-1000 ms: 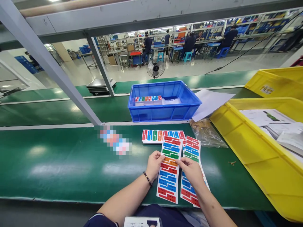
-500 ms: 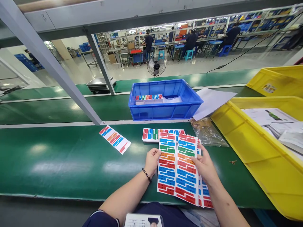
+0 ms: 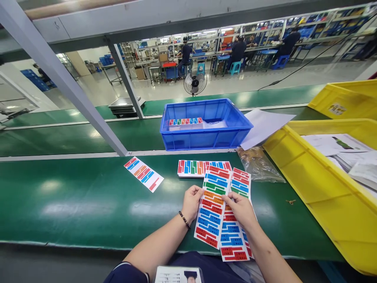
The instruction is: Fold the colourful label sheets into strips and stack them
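Note:
My left hand point(image 3: 192, 202), with a beaded bracelet on its wrist, pinches the left edge of a sticker sheet point(image 3: 212, 208) printed with red, blue, green and orange blocks. On that sheet's right edge is the thumb of my right hand point(image 3: 240, 208), its fingers closed. More sticker sheets point(image 3: 235, 239) fan out beneath my right hand; how many it grips is hidden. Just beyond my hands lies a stack of the same sheets point(image 3: 191, 168), turned sideways. A single sheet point(image 3: 143, 174) with some blocks gone rests off to the left.
A blue bin point(image 3: 206, 139) holding sticker sheets stands behind the stack. On the right are a yellow bin point(image 3: 312, 196) with papers, a clear plastic bag point(image 3: 262, 167) and white paper point(image 3: 265, 125). A grey post point(image 3: 85, 102) slants down at left. People sit in the background.
My right hand has moved left, from the fanned sheets onto the front sheet's right edge. The front sheet now tilts and overlaps the others. My left hand has barely shifted.

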### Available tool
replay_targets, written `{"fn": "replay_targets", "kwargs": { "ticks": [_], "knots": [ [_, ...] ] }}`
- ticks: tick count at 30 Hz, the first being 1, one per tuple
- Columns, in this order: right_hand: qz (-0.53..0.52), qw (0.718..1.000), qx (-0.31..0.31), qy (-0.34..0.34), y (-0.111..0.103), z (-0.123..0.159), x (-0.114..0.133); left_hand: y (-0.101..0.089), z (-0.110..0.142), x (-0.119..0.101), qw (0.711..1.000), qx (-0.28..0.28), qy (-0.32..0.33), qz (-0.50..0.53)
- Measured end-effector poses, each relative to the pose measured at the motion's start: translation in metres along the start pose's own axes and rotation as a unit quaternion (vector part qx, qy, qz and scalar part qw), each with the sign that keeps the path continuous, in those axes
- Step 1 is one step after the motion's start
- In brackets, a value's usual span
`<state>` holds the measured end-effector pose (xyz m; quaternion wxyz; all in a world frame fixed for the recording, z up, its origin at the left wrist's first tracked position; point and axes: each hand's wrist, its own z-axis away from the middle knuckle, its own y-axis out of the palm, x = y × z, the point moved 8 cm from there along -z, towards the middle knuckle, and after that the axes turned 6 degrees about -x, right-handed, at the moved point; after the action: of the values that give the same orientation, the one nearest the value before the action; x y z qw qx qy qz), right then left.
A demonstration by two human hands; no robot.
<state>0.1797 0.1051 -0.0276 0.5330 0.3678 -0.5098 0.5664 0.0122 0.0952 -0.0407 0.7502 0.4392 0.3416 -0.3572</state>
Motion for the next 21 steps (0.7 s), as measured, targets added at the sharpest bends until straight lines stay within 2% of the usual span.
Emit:
{"fn": "replay_targets", "kwargs": {
  "ticks": [3, 5, 8, 10, 13, 16, 18, 21],
  "knots": [
    [-0.027, 0.999, 0.024, 0.016, -0.003, -0.001, -0.002, -0.003, -0.002, -0.001, 1.000, -0.004, 0.002, -0.001],
    [-0.074, 0.995, 0.033, 0.053, -0.011, -0.003, -0.005, -0.005, -0.005, -0.002, 1.000, -0.008, 0.005, 0.005],
    [-0.149, 0.981, 0.029, 0.123, -0.031, -0.005, -0.011, -0.010, -0.010, -0.005, 1.000, -0.016, 0.011, 0.018],
    [-0.176, 0.974, 0.016, 0.139, -0.046, -0.007, -0.011, -0.012, -0.012, -0.007, 0.999, -0.018, 0.011, 0.024],
    [-0.203, 0.972, -0.012, 0.119, -0.064, -0.010, -0.006, -0.012, -0.012, -0.010, 0.999, -0.015, 0.008, 0.031],
    [-0.179, 0.980, -0.029, 0.087, -0.068, -0.013, -0.004, -0.003, -0.007, -0.012, 0.999, -0.008, 0.001, 0.040],
    [-0.119, 0.990, -0.058, 0.056, -0.070, -0.018, -0.007, 0.010, -0.003, -0.008, 0.999, 0.002, -0.006, 0.052],
    [0.008, 0.986, -0.167, -0.004, -0.086, -0.024, -0.014, 0.037, 0.002, 0.007, 0.997, 0.025, -0.019, 0.066]
  ]
}}
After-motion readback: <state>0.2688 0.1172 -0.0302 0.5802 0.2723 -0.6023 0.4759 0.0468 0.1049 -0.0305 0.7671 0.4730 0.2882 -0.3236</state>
